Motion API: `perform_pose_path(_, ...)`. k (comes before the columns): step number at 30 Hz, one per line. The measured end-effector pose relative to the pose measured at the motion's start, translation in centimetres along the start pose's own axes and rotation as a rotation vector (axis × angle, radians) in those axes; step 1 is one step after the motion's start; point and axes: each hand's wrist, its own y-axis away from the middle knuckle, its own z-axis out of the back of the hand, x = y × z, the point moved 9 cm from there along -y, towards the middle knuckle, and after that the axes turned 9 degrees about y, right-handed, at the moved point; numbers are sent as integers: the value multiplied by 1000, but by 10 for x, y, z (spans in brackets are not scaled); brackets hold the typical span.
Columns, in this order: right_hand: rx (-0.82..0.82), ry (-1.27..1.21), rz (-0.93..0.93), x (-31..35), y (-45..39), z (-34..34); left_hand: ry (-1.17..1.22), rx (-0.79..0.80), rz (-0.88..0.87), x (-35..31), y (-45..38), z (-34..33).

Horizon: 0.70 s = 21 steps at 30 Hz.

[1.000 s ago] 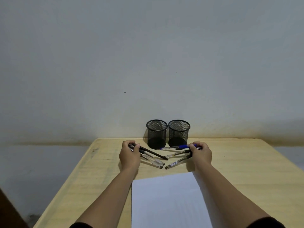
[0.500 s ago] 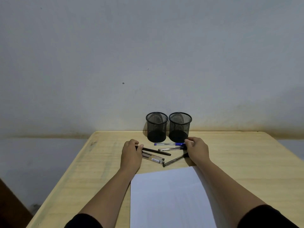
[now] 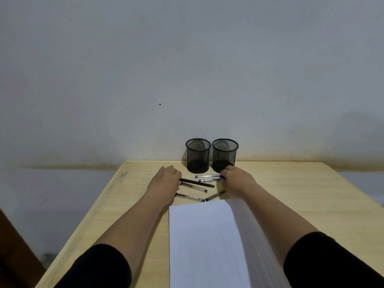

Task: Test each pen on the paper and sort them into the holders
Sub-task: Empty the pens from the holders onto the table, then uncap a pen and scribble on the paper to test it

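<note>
Right hand (image 3: 236,179) is closing its fingers on the blue-capped pen (image 3: 208,176); left hand (image 3: 166,179) is lying flat, empty. Pen is lying crosswise near the table's (image 3: 291,183) far edge, tip pointing left, holders (image 3: 198,155) just behind.

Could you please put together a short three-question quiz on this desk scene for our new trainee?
1. True or false: both mesh holders have pens standing in them.
2. What lies nearest the person on the table? A) paper B) a holder C) a cup
3. Fill in: the pens lie on the table between the left hand and the ____ hand.

Key: 1 false, both holders look empty; 2 A, the paper; 3 right.
</note>
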Motion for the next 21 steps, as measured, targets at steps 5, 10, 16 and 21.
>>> perform_pose_path(5,-62,-65,184,58,13,8,23,-1,-91,3,22,-3)
perform_pose_path(10,-86,-111,305,106,20,1,96,6,-57,24,38,-3)
perform_pose_path(16,-99,-178,331,135,13,-16,271,-31,46,49,57,-1)
perform_pose_path(21,-83,-225,294,139,3,-17,381,-47,149,66,65,0)
